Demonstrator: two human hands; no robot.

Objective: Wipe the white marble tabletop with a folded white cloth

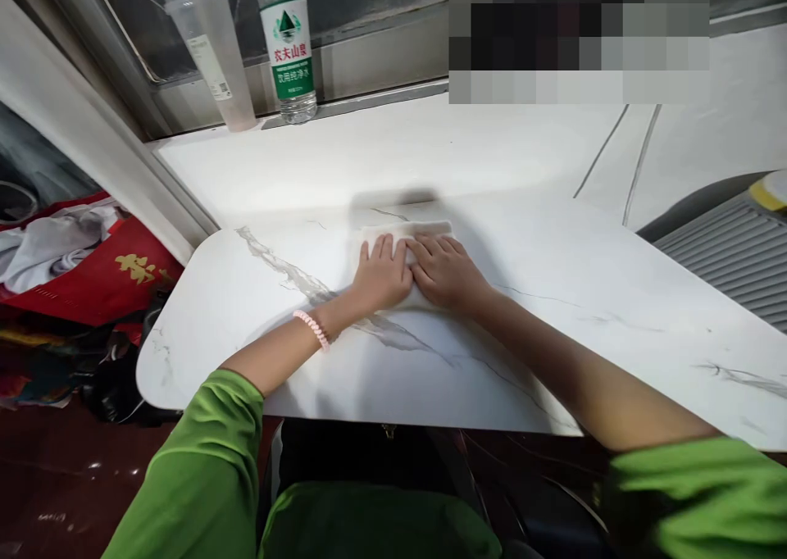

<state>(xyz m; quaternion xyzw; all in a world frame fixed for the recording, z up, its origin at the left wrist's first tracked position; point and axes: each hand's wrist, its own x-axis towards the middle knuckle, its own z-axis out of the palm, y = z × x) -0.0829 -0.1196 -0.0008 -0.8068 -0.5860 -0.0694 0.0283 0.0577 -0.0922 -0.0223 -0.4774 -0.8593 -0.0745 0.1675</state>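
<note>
A folded white cloth (pixel 434 228) lies on the white marble-patterned table (pixel 295 370), with both hands pressed on top of it. My left hand (pixel 382 274) rests flat on the cloth's left part, fingers stretched forward and slightly apart. A pink beaded bracelet (pixel 311 329) circles that wrist. Beside it, my right hand (pixel 452 270) lies flat on the right part, its fingers angled toward the left hand. The two hands touch at the thumbs. Much of the cloth is hidden under them.
On the ledge at the back left stand a clear plastic cup (pixel 215 59) and a labelled water bottle (pixel 288 55). A red bag (pixel 123 268) with white fabric is left of the table. A grey ribbed object (pixel 725 256) sits at the right edge.
</note>
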